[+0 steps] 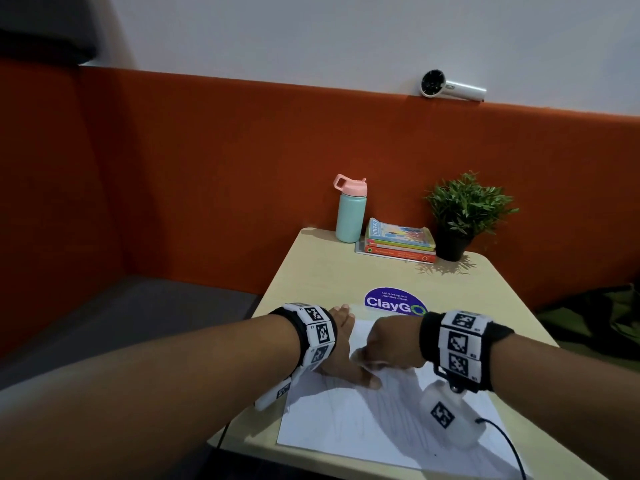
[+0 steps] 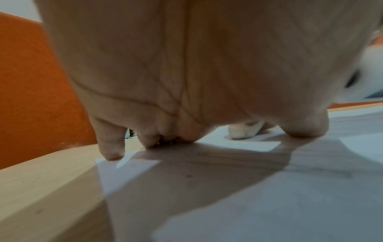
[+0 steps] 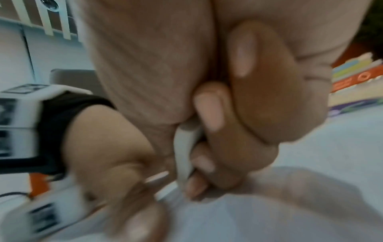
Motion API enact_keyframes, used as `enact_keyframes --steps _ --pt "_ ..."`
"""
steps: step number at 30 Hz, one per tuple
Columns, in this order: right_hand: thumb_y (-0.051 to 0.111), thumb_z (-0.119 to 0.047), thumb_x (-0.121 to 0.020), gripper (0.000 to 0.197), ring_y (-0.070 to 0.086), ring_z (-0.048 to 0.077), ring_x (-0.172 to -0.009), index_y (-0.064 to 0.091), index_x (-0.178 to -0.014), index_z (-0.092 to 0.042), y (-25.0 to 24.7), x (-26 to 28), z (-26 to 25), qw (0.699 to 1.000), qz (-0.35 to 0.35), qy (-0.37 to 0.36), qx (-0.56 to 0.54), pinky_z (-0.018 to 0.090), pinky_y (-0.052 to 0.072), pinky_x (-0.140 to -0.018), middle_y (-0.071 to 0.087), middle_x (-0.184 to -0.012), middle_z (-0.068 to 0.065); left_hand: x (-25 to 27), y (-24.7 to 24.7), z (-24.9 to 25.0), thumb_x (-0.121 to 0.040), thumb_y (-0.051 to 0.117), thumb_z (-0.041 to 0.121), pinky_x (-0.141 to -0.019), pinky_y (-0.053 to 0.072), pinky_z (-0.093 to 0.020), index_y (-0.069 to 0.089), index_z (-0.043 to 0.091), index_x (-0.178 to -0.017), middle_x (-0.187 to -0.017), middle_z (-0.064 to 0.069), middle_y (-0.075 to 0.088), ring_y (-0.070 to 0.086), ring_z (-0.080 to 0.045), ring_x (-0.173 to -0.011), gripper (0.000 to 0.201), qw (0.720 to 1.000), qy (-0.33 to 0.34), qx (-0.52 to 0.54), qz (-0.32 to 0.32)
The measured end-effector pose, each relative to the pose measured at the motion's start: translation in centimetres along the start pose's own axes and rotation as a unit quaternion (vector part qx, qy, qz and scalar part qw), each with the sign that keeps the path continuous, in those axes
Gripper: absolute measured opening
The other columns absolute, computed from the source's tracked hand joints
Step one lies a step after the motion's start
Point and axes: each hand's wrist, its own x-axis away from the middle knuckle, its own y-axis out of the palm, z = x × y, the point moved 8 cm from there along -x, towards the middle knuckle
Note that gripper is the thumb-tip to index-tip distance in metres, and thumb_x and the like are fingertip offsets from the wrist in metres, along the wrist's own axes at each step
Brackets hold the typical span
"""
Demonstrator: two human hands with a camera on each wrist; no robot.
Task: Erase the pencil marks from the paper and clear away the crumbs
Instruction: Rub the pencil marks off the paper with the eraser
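A white sheet of paper [image 1: 363, 424] lies on the beige table [image 1: 329, 271], with faint grey pencil marks [image 1: 346, 410] across it. My left hand [image 1: 346, 344] lies flat on the sheet's upper left part, with its fingertips [image 2: 111, 155] and thumb pressing down. Just to its right, my right hand [image 1: 384, 348] is curled over the paper. Its fingers grip a white eraser [image 3: 184, 147], whose tip touches the sheet near my left thumb. The left wrist view shows the eraser [image 2: 245, 131] beyond the palm. That view also shows grey strokes [image 2: 228, 157] under the hand's shadow. I cannot make out crumbs.
At the table's far end stand a mint bottle with a pink lid [image 1: 350, 213], a stack of books [image 1: 400, 240] and a potted plant [image 1: 464, 216]. A purple sticker [image 1: 394, 302] lies beyond the paper. A black cable [image 1: 509, 441] crosses the sheet's right side. An orange partition backs the table.
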Motion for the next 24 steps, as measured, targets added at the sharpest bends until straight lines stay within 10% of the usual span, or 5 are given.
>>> enact_keyframes --steps 5,9,14,24 --pt "0.041 -0.039 -0.098 0.041 0.054 0.013 -0.060 0.067 -0.096 -0.008 -3.2 -1.0 5.8 0.991 0.091 0.087 0.035 0.027 0.048 -0.064 0.058 -0.070 -0.002 0.0 0.2 -0.2 -0.070 0.039 0.099 -0.125 0.001 -0.054 -0.015 0.019 -0.160 -0.168 -0.005 -0.020 -0.008 -0.026 -0.157 0.132 1.000 0.004 -0.010 -0.009" --pt "0.042 -0.033 -0.099 0.032 0.061 0.017 -0.059 0.063 -0.095 -0.009 -4.1 -0.1 7.6 0.990 0.115 0.084 0.016 0.023 0.048 -0.050 0.068 -0.082 0.007 -0.2 -0.1 -0.2 -0.068 0.040 0.100 -0.125 0.003 -0.054 -0.013 0.018 -0.160 -0.169 -0.005 -0.019 -0.005 -0.027 -0.157 0.134 1.000 0.001 -0.019 -0.012" --pt "0.051 -0.034 -0.095 0.018 0.059 0.019 -0.088 0.063 -0.103 -0.023 -5.3 1.2 8.2 0.979 0.202 0.024 0.015 0.030 0.050 -0.074 0.066 -0.101 -0.001 -0.7 -1.3 0.0 -0.058 0.041 0.104 -0.121 0.012 -0.063 -0.004 0.023 -0.162 -0.170 -0.004 -0.011 0.002 -0.032 -0.157 0.139 0.997 0.000 -0.071 -0.004" --pt "0.052 -0.029 -0.089 0.019 0.060 0.014 -0.084 0.068 -0.099 -0.028 -3.7 1.5 4.9 0.981 0.176 0.009 0.078 0.032 0.056 -0.077 0.065 -0.094 -0.007 -1.2 -1.4 2.7 -0.072 0.040 0.098 -0.119 0.014 -0.064 -0.007 0.034 -0.161 -0.170 0.000 -0.009 0.006 -0.035 -0.156 0.119 0.996 0.055 -0.073 -0.007"
